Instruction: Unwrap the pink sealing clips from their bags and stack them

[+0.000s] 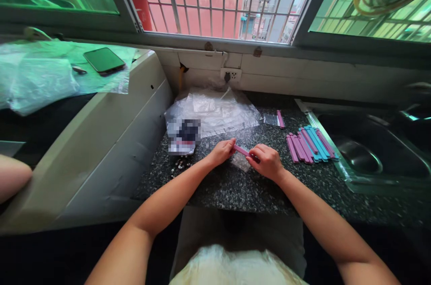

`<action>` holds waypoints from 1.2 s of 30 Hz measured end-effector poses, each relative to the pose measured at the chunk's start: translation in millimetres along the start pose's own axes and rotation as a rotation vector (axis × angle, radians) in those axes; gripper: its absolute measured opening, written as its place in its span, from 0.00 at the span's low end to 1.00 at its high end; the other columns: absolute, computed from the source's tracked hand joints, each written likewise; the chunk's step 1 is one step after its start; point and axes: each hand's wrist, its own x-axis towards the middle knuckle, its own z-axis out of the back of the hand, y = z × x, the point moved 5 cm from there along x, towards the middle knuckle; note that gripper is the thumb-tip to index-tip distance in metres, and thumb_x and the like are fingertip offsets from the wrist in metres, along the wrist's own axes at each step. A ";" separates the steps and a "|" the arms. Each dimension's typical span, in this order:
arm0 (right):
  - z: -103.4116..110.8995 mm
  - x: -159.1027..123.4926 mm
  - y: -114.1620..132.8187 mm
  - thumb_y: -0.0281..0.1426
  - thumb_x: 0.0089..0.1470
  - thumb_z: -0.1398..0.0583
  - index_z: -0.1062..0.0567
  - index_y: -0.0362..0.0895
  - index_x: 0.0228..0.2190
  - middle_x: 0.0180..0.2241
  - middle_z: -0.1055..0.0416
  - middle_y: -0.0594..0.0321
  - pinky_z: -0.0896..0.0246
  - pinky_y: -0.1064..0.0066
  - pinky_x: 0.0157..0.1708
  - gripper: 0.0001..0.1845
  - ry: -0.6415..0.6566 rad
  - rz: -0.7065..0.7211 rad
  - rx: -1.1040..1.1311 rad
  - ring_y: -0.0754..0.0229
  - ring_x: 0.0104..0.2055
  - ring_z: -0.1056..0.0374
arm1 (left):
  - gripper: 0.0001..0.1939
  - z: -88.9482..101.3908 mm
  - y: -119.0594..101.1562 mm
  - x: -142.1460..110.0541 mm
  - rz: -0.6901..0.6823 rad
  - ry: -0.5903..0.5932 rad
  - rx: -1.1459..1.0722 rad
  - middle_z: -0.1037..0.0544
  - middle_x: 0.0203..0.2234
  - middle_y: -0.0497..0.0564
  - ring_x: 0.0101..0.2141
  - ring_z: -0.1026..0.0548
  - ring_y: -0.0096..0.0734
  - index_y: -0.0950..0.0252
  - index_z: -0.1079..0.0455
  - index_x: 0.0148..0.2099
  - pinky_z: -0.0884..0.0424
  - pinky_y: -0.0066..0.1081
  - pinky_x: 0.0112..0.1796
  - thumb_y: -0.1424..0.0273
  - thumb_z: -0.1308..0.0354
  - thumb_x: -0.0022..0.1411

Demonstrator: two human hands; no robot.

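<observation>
A slim pink stick-shaped piece (241,150) is held level above the dark speckled counter (215,186). My left hand (222,151) pinches its left end, and my right hand (267,160) has its fingers closed around the right end. Under the piece lies a small clear plastic bag (241,163). To the right, several pink and blue sticks (308,145) of the same shape lie in a pile. One more pink stick (280,119) rests apart, beside a small clear bag (270,120).
Clear plastic bags (218,112) are heaped at the back, below a wall socket (230,75). A blurred-out item (184,136) and small scattered bits (180,164) lie on the left. The sink (357,150) is at right. A phone (104,60) lies on plastic at left.
</observation>
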 end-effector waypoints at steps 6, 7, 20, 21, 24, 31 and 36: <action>-4.7 -0.7 2.6 0.35 0.54 0.47 0.31 0.44 0.23 0.21 0.33 0.63 0.50 0.72 0.29 0.12 0.067 0.052 -0.052 0.63 0.26 0.39 | 0.29 0.3 3.2 -0.1 0.001 -0.026 0.013 0.46 0.10 0.42 0.15 0.48 0.21 0.63 0.45 0.18 0.52 0.28 0.18 0.40 0.55 0.48; -5.6 -1.0 3.0 0.35 0.54 0.47 0.32 0.44 0.23 0.21 0.33 0.63 0.51 0.72 0.29 0.12 0.077 0.065 -0.056 0.63 0.25 0.39 | 0.29 0.4 3.3 -0.3 -0.002 -0.032 0.025 0.45 0.10 0.43 0.15 0.48 0.21 0.63 0.45 0.18 0.52 0.28 0.18 0.41 0.55 0.49; -3.6 -3.2 8.6 0.33 0.55 0.49 0.35 0.44 0.20 0.17 0.36 0.66 0.51 0.74 0.26 0.13 -0.001 0.172 0.059 0.66 0.22 0.42 | 0.28 -5.4 2.1 -4.9 0.107 0.007 -0.199 0.50 0.09 0.39 0.12 0.53 0.16 0.64 0.46 0.19 0.58 0.25 0.16 0.43 0.50 0.48; -3.3 -3.4 8.3 0.33 0.55 0.48 0.35 0.44 0.20 0.17 0.37 0.66 0.51 0.74 0.26 0.13 -0.007 0.176 0.075 0.66 0.22 0.42 | 0.28 -6.2 1.7 -5.6 0.121 0.015 -0.221 0.50 0.09 0.39 0.12 0.53 0.16 0.64 0.46 0.19 0.59 0.25 0.16 0.44 0.50 0.49; -1.7 -3.3 7.9 0.33 0.54 0.48 0.35 0.44 0.20 0.17 0.38 0.67 0.51 0.74 0.26 0.13 -0.032 0.185 0.108 0.67 0.21 0.43 | 0.26 -8.1 0.4 -7.3 0.153 0.036 -0.270 0.50 0.09 0.38 0.12 0.55 0.15 0.64 0.45 0.20 0.60 0.24 0.16 0.46 0.50 0.51; -0.3 -1.9 6.2 0.32 0.54 0.48 0.36 0.44 0.20 0.16 0.39 0.68 0.51 0.74 0.25 0.13 -0.063 0.185 0.071 0.66 0.20 0.44 | 0.27 -8.8 0.6 -6.5 0.144 0.083 -0.275 0.48 0.10 0.39 0.12 0.53 0.15 0.65 0.45 0.21 0.59 0.23 0.16 0.45 0.51 0.51; 1.9 -1.9 3.4 0.31 0.52 0.47 0.36 0.44 0.20 0.16 0.38 0.67 0.50 0.75 0.24 0.11 -0.082 0.180 0.059 0.67 0.20 0.43 | 0.27 -7.4 -4.7 -5.9 0.019 0.134 -0.177 0.41 0.14 0.42 0.16 0.45 0.17 0.66 0.42 0.22 0.50 0.24 0.18 0.44 0.49 0.49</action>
